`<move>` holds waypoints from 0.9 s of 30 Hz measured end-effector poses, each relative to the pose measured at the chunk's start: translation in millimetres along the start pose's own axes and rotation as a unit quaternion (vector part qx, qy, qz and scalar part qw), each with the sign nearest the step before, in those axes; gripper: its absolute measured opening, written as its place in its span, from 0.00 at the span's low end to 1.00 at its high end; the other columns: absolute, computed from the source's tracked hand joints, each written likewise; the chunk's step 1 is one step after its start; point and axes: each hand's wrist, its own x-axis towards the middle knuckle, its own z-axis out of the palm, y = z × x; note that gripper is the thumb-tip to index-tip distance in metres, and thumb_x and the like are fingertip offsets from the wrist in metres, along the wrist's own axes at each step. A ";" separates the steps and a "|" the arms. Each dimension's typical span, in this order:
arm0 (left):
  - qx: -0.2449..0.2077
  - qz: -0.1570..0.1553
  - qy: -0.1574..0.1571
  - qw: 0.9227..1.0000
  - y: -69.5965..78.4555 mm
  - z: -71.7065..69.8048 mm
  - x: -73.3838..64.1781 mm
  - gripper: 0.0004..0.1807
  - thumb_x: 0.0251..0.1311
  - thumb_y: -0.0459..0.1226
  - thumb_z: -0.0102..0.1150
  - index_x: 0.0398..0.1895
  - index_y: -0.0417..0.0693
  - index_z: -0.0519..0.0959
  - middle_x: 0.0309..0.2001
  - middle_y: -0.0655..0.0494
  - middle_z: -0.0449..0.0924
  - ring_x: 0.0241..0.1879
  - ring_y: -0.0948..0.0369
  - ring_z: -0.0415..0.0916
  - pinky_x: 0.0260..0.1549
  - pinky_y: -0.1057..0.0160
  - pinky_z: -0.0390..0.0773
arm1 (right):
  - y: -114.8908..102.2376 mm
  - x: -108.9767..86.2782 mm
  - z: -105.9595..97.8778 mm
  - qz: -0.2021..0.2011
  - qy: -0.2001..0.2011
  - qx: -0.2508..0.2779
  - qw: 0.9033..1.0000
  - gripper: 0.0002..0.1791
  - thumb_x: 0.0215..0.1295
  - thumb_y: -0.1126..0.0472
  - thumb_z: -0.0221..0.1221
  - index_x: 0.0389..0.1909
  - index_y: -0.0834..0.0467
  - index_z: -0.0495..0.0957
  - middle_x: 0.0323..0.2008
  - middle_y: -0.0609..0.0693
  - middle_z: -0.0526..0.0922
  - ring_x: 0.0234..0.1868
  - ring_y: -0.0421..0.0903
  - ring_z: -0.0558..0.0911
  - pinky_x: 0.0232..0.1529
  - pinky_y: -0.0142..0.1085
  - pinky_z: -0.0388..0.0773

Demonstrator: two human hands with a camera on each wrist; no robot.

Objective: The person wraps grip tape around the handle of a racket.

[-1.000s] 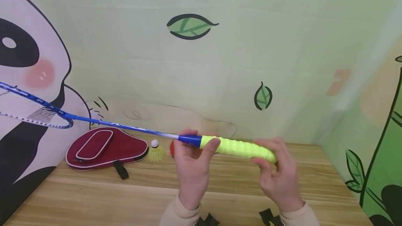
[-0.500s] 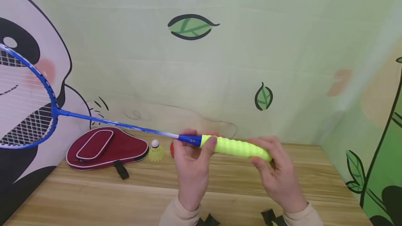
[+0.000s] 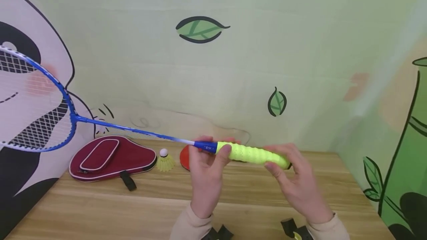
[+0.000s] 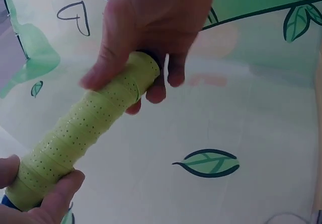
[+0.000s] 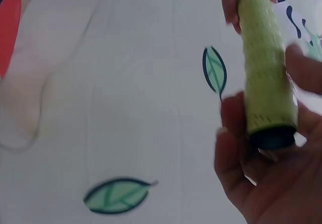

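A blue badminton racket [image 3: 133, 129] is held above the table, its strung head at the left and partly out of the head view. Bright yellow perforated wrap covers its handle [image 3: 257, 154]. My left hand [image 3: 207, 177] grips the front of the handle by the blue cone, thumb over the wrap's edge. At the butt end, my right hand [image 3: 298, 180] holds the handle between thumb and fingers. The right wrist view shows the dark end cap [image 5: 272, 137] above the palm. In the left wrist view, the right hand's thumb [image 4: 98, 75] lies along the wrap.
A maroon racket case [image 3: 136, 156] lies at the back left of the wooden table [image 3: 100, 210]. Beside it stands a yellow shuttlecock [image 3: 165, 161], cork up. Behind my left hand, a red rounded thing [image 3: 184, 157] is mostly hidden. A printed backdrop [image 3: 233, 66] rises behind the table.
The racket has rolled about its length: its head goes from nearly edge-on to facing the head camera, then tilts slightly back. Both hands keep hold; the right hand has slid slightly toward the left.
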 end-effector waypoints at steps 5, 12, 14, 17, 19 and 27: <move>-0.032 -0.058 -0.042 0.997 -1.9 -3.8 -11.2 0.19 0.65 0.25 0.56 0.52 0.45 0.60 0.49 0.34 0.79 0.49 0.48 0.80 0.44 0.56 0.82 | -11.2 -4.7 -18.2 0.049 -0.091 -0.092 0.990 0.33 0.51 0.63 0.72 0.60 0.54 0.74 0.48 0.42 0.78 0.41 0.39 0.74 0.42 0.30 0.71; -0.054 -0.131 -0.092 0.986 -6.2 2.0 -37.8 0.23 0.66 0.27 0.54 0.58 0.36 0.56 0.57 0.31 0.72 0.58 0.41 0.72 0.53 0.49 0.76 | -24.9 -8.4 -24.2 0.028 -0.176 -0.193 0.965 0.21 0.55 0.54 0.71 0.49 0.50 0.78 0.36 0.36 0.79 0.31 0.35 0.73 0.30 0.32 0.73; -0.010 -0.181 -0.112 0.977 -2.7 1.5 -46.1 0.23 0.69 0.32 0.53 0.61 0.37 0.57 0.58 0.34 0.73 0.58 0.45 0.72 0.56 0.52 0.74 | -21.3 -19.5 -29.7 0.034 -0.169 -0.220 0.960 0.17 0.54 0.56 0.72 0.44 0.49 0.78 0.31 0.34 0.78 0.27 0.33 0.72 0.26 0.31 0.71; 0.122 -0.259 -0.171 0.943 9.5 -4.5 -55.1 0.24 0.72 0.42 0.51 0.64 0.41 0.61 0.56 0.45 0.77 0.56 0.54 0.74 0.56 0.55 0.74 | -9.4 -38.7 -42.6 0.065 -0.152 -0.252 0.954 0.19 0.51 0.54 0.73 0.43 0.49 0.79 0.32 0.35 0.79 0.27 0.33 0.72 0.26 0.32 0.70; 0.205 -0.291 -0.224 0.907 19.5 -12.4 -59.9 0.25 0.72 0.47 0.50 0.64 0.43 0.64 0.55 0.51 0.77 0.54 0.58 0.75 0.54 0.57 0.74 | -0.1 -49.8 -51.3 0.103 -0.159 -0.257 0.948 0.20 0.51 0.52 0.73 0.43 0.49 0.79 0.32 0.37 0.79 0.27 0.35 0.72 0.26 0.32 0.69; 0.291 -0.288 -0.327 0.852 84.2 -47.0 -79.8 0.19 0.72 0.49 0.49 0.61 0.52 0.70 0.58 0.62 0.75 0.59 0.62 0.72 0.57 0.63 0.72 | 23.9 -95.0 -71.3 0.148 -0.199 -0.263 0.932 0.23 0.51 0.52 0.73 0.47 0.56 0.81 0.36 0.43 0.78 0.32 0.40 0.72 0.30 0.36 0.70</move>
